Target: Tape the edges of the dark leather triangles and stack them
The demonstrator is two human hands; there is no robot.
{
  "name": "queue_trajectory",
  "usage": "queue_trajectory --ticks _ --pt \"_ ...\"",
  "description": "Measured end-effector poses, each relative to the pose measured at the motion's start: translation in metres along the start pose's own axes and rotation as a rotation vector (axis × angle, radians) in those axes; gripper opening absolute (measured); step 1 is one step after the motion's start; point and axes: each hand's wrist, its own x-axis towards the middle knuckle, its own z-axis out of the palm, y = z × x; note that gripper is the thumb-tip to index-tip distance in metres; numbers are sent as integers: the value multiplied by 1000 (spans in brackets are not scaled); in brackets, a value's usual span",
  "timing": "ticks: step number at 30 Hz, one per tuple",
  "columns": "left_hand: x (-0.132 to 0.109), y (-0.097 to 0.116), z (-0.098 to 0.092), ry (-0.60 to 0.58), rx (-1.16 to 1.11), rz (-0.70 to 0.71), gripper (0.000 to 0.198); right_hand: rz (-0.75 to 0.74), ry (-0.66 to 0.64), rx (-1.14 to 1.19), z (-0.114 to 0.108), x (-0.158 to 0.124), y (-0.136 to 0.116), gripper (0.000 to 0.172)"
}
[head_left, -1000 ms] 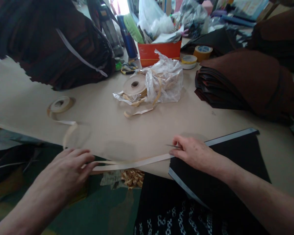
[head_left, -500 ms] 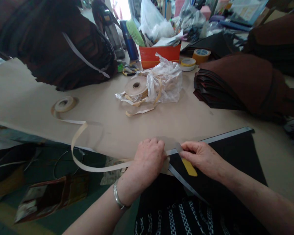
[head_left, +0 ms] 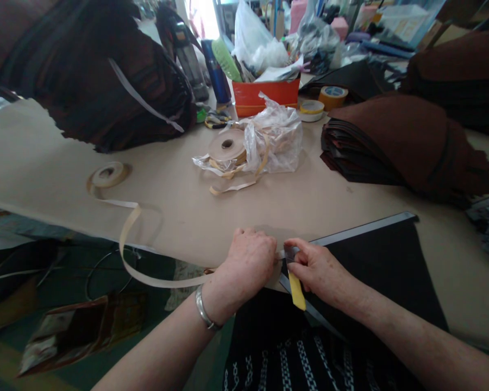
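Observation:
My left hand (head_left: 250, 256) is closed at the left corner of a black sheet (head_left: 385, 266), its fingertips mostly hidden. A pale tape (head_left: 165, 282) runs under that hand from a small roll (head_left: 110, 172) at the left. My right hand (head_left: 321, 270) pinches a flat blade with a yellow handle (head_left: 296, 292), close to my left fingertips. The blade's grey end rests at the light strip (head_left: 362, 229) along the sheet's top edge. Another light strip shows along its lower left edge.
A bigger tape roll (head_left: 226, 144) lies partly in a clear plastic bag (head_left: 283, 144). Behind are scissors (head_left: 217, 119), a red box (head_left: 264, 95) and yellow tape (head_left: 333, 98). Dark brown stacks (head_left: 391, 136) flank the right; a large dark bundle (head_left: 118, 81) is on the left.
My right hand has slid left along the strip with the yellow-handled blade, closer to my left hand. The handle now points more steeply down. My left hand stays nearly in place.

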Motion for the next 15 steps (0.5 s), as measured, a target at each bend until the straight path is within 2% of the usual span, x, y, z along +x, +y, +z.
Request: queue_trajectory --ticks 8,11,13,15 --pt "-3 8 0 -1 -154 44 17 -47 39 -176 6 5 -5 31" --pt "-8 4 2 31 -265 79 17 -68 49 -156 8 4 -7 34" --pt "-8 -7 6 100 -308 32 22 -54 34 -76 -1 1 -8 42" --pt "-2 -23 11 203 -326 -59 26 -42 22 42 -23 -6 -6 44"
